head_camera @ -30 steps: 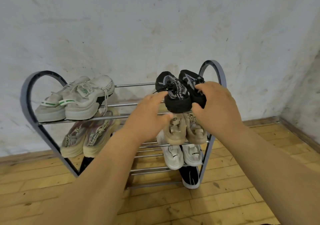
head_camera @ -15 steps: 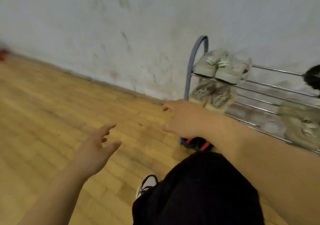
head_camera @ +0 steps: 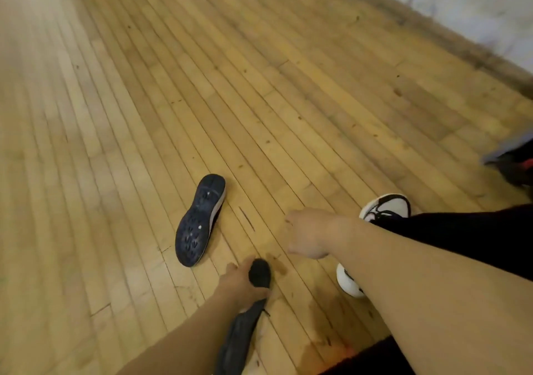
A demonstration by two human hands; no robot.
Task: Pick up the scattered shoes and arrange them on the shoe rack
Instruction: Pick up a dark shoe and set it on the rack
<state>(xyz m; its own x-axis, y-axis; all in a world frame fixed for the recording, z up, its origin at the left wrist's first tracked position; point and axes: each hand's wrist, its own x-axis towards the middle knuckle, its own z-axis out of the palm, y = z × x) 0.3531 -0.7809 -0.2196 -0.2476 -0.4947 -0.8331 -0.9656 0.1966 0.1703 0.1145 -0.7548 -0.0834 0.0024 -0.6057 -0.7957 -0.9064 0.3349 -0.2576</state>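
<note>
A dark navy shoe (head_camera: 200, 220) lies on its side on the wooden floor, its studded sole facing up. Closer to me, a second dark shoe (head_camera: 245, 325) lies on the floor, and my left hand (head_camera: 240, 284) is closed around its upper end. My right hand (head_camera: 310, 235) hovers just right of the first shoe with fingers curled loosely and nothing in it. The foot of the shoe rack (head_camera: 507, 151) shows only as a blurred grey bar at the right edge, with a dark shoe with red trim (head_camera: 519, 167) under it.
My own feet in white-and-black sneakers (head_camera: 386, 207) stand to the right of my hands, under black trousers (head_camera: 461, 230). The white wall and its skirting board (head_camera: 461, 49) run across the top right. Wooden floorboards (head_camera: 144, 86) stretch away to the left.
I have turned away from the rack and bent down to the floor. My left hand, open in the air before, now grips the near dark shoe. The right hand has dropped beside the overturned shoe.
</note>
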